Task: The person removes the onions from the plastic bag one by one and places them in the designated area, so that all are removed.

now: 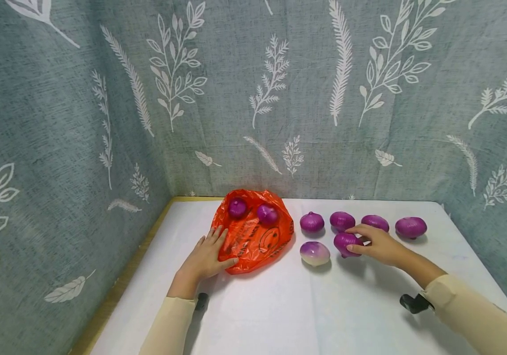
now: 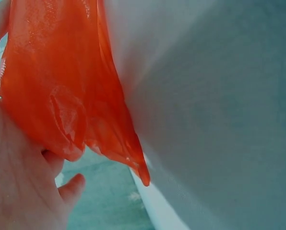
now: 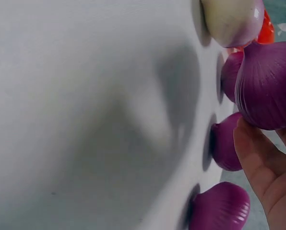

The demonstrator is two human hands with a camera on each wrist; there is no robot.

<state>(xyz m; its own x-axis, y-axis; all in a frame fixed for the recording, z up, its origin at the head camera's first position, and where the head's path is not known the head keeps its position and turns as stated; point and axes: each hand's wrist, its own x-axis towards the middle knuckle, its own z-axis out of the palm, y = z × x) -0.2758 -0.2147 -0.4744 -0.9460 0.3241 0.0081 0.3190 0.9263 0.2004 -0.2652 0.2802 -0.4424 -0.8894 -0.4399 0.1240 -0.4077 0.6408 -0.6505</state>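
Note:
In the head view, my right hand (image 1: pixel 380 245) pinches a purple onion (image 1: pixel 345 245) between thumb and fingertips. The right wrist view shows this onion (image 3: pixel 270 86) held above the white surface. To its left lies a purple-and-white onion (image 1: pixel 314 253). My left hand (image 1: pixel 209 256) rests at the left edge of a red plastic bag (image 1: pixel 246 246), fingers spread and fairly straight. Two purple onions, one (image 1: pixel 237 208) on the left and another (image 1: pixel 267 214) on the right, lie in the bag's open mouth. In the left wrist view, the bag (image 2: pixel 52 72) hangs beside the palm and hides some fingers.
Behind the right hand, a row of purple onions runs along the back: one (image 1: pixel 311 223) nearest the bag, then others (image 1: pixel 342 221), (image 1: pixel 375 223), and one (image 1: pixel 411 227) farthest right. A white-covered table (image 1: pixel 271 315) lies beneath. Patterned grey-green curtains (image 1: pixel 235 98) enclose the back and sides.

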